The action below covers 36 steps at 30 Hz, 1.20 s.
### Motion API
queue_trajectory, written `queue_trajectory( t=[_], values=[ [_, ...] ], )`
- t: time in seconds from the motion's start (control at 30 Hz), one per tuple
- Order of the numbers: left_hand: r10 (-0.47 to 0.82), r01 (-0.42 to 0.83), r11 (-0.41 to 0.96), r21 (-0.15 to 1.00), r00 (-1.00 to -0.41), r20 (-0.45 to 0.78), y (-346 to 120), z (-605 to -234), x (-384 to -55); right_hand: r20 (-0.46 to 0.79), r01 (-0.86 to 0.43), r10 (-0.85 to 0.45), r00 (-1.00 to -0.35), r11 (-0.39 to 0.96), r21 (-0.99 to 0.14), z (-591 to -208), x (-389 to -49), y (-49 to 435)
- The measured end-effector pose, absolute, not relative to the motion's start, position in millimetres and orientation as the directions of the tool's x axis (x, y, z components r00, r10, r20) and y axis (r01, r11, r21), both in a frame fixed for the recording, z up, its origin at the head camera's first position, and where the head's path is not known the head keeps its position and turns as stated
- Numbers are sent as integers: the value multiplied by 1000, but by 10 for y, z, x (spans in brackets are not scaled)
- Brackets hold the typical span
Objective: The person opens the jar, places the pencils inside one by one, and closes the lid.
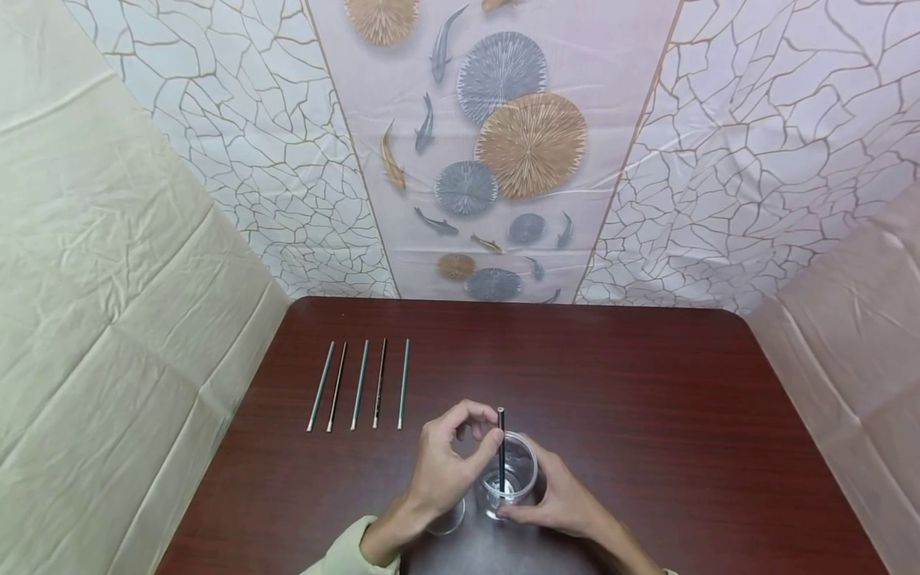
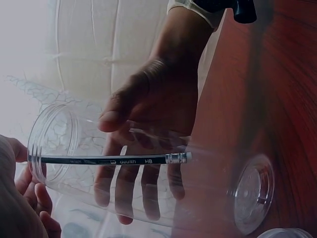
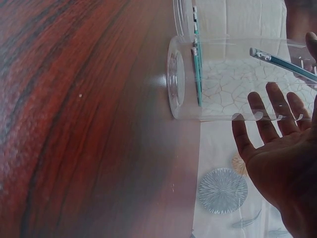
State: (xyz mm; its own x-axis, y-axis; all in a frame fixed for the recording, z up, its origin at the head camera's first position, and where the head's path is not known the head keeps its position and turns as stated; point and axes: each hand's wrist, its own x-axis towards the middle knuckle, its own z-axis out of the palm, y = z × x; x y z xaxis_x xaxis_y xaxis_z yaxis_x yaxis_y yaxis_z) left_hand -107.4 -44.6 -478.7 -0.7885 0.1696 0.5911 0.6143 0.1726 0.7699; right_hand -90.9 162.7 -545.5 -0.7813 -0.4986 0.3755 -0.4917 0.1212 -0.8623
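Observation:
My left hand (image 1: 447, 463) pinches a dark pencil (image 1: 501, 451) near its top end. The pencil stands nearly upright, lowered through the mouth of a clear plastic jar (image 1: 535, 473). In the left wrist view, the eraser end of the pencil (image 2: 124, 160) points down inside the jar, apart from the jar's base (image 2: 253, 196). The right hand (image 1: 571, 497) holds the jar from its right side, fingers behind it and thumb at the front. Through the clear wall, the right hand's fingers (image 2: 126, 193) show. The jar stands upright on the table.
Several pencils (image 1: 360, 385), green and dark, lie in a spaced row at the table's left, eraser ends toward me. A clear round lid-like piece (image 1: 449, 521) lies left of the jar, partly under my left wrist. Patterned cloth (image 1: 496, 200) hangs behind the brown table (image 1: 647, 383).

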Motion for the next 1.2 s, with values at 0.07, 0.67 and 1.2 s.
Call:
queue_trajectory(
  t=[0.07,0.67,1.2],
  values=[
    [172,613,174,771,-790,589,-445,-4797,-1073,370,-486,-497,-785,123,-865,-5455,-909,1627],
    [178,614,186,767,-789,588,-446,-4832,-1093,378,-507,-496,-782,153,-848,-5474,-914,1649],
    [212,674,233,701,-738,640,-434,-4784,-1112,383,-513,-501,-776,147,-846,-5479,-920,1640]
  ],
)
